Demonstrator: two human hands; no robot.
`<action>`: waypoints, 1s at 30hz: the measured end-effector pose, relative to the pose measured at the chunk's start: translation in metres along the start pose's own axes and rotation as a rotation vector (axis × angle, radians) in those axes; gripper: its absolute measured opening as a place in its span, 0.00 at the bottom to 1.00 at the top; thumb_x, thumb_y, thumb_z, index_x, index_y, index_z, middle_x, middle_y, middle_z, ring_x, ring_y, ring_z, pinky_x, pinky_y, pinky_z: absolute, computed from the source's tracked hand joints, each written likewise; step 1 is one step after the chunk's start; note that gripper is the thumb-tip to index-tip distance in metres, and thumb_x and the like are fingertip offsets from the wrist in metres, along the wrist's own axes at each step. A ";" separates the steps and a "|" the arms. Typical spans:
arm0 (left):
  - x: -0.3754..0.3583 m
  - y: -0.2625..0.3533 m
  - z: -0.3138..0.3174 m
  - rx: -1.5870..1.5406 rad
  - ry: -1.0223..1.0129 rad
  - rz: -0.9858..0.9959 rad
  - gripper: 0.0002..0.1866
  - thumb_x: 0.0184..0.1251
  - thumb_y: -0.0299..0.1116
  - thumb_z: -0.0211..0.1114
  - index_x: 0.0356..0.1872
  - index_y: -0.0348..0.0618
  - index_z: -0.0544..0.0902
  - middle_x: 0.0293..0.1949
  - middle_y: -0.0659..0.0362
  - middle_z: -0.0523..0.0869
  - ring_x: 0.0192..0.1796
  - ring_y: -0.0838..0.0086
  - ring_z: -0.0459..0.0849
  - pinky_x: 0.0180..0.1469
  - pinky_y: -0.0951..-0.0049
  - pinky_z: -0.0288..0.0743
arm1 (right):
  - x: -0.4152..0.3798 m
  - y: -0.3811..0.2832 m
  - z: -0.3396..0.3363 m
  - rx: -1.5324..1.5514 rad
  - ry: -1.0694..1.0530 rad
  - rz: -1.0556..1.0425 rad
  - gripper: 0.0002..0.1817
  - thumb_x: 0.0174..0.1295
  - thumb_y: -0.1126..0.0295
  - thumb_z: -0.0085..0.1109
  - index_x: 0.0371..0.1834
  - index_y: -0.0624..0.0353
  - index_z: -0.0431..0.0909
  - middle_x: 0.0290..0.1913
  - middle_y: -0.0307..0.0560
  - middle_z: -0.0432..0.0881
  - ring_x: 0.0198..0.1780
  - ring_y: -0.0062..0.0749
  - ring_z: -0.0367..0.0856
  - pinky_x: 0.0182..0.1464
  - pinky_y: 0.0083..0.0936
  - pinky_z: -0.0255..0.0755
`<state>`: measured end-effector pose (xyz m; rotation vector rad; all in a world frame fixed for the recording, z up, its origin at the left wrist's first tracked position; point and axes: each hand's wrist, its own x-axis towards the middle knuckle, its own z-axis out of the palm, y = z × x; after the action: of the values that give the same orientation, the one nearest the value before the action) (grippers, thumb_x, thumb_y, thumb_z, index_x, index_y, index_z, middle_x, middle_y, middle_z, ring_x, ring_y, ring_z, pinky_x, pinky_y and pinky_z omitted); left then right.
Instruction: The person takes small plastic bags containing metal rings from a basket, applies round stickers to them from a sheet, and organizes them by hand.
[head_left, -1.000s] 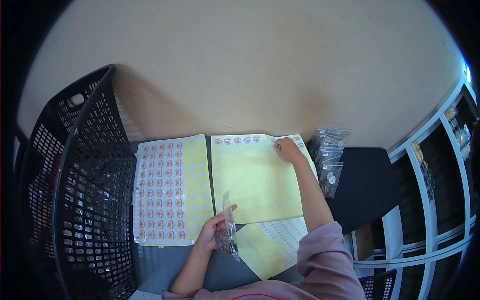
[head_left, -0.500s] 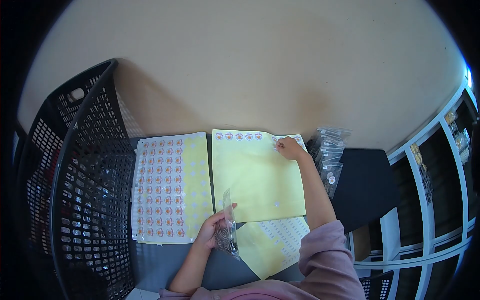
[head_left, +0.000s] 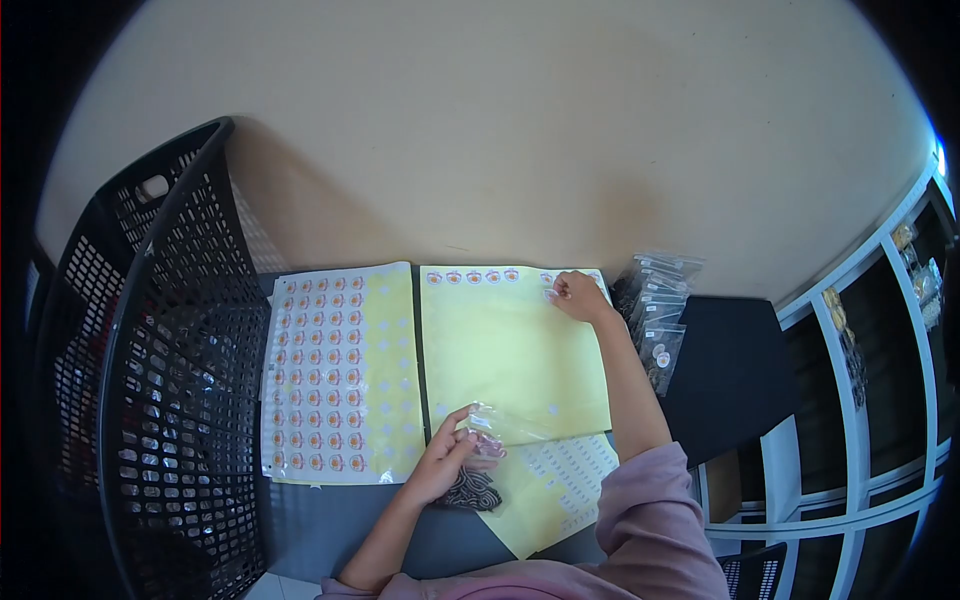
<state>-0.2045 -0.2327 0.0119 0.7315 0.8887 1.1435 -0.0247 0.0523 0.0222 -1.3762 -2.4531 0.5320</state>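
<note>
My left hand grips the edge of a clear plastic bag with dark patterned items inside, near the front edge of the yellow sheet. At that sheet's upper right, my right hand has its fingers pinched by a round sticker; whether the fingertips hold it is hard to make out. Four-sided and pale, another sheet with rows of round orange-and-pink stickers lies on the left. A smaller yellow sheet with small white labels is partly under the large one.
A tall black basket stands at the left. Overlapping filled clear bags lie right of the yellow sheet, beside a black surface. White shelving with hanging packets is at the far right. A wall rises behind the table.
My left hand has turned the bag from edge-on to face-up and moved slightly right. My right hand has stayed near the same spot, its fingers curled differently. The sheets have shifted slightly.
</note>
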 end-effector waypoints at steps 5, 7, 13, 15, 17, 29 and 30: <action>0.008 0.031 0.023 0.809 0.123 0.304 0.24 0.59 0.28 0.51 0.57 0.36 0.57 0.45 0.49 0.72 0.51 0.62 0.71 0.51 0.66 0.66 | 0.002 -0.007 0.000 -0.089 0.007 -0.003 0.06 0.44 0.72 0.57 0.24 0.63 0.73 0.28 0.53 0.77 0.34 0.43 0.75 0.37 0.32 0.69; 0.029 0.043 0.030 1.065 0.213 0.505 0.25 0.57 0.29 0.54 0.56 0.36 0.58 0.47 0.49 0.71 0.53 0.61 0.68 0.55 0.66 0.62 | 0.002 -0.007 0.002 -0.064 0.003 0.013 0.06 0.44 0.72 0.57 0.25 0.63 0.73 0.29 0.54 0.77 0.34 0.44 0.75 0.37 0.33 0.69; 0.148 0.023 0.029 1.381 0.120 0.623 0.24 0.54 0.33 0.57 0.52 0.37 0.64 0.50 0.49 0.67 0.54 0.59 0.65 0.55 0.63 0.59 | 0.008 -0.001 -0.001 -0.083 0.015 0.054 0.09 0.45 0.72 0.58 0.29 0.62 0.73 0.31 0.55 0.77 0.35 0.45 0.76 0.39 0.31 0.70; 0.170 0.017 0.035 1.459 0.115 0.682 0.25 0.55 0.36 0.57 0.52 0.37 0.64 0.50 0.50 0.67 0.54 0.60 0.65 0.54 0.64 0.59 | 0.014 0.000 -0.004 -0.116 0.037 0.035 0.09 0.45 0.71 0.58 0.30 0.61 0.73 0.30 0.55 0.78 0.33 0.45 0.77 0.38 0.30 0.70; 0.182 0.012 0.041 1.556 0.128 0.568 0.26 0.57 0.45 0.54 0.54 0.41 0.64 0.52 0.51 0.65 0.54 0.62 0.62 0.55 0.64 0.55 | 0.018 0.000 -0.008 -0.170 -0.055 0.046 0.11 0.43 0.69 0.60 0.31 0.60 0.74 0.31 0.54 0.78 0.37 0.44 0.76 0.41 0.30 0.70; 0.191 -0.012 0.040 1.734 0.249 0.624 0.29 0.59 0.53 0.46 0.57 0.48 0.64 0.53 0.51 0.62 0.56 0.61 0.58 0.56 0.63 0.49 | 0.049 -0.007 -0.003 -0.451 -0.238 0.130 0.18 0.34 0.66 0.65 0.31 0.61 0.78 0.38 0.53 0.78 0.43 0.43 0.75 0.46 0.29 0.69; 0.191 -0.012 0.040 1.740 0.258 0.627 0.28 0.59 0.53 0.46 0.57 0.48 0.63 0.53 0.51 0.62 0.56 0.61 0.57 0.57 0.62 0.49 | 0.050 -0.011 -0.005 -0.451 -0.241 0.127 0.18 0.34 0.66 0.65 0.31 0.61 0.78 0.38 0.53 0.78 0.43 0.43 0.75 0.46 0.29 0.69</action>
<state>-0.1331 -0.0533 -0.0203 2.4169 1.9292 0.7263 -0.0564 0.0914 0.0342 -1.7342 -2.8142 0.1797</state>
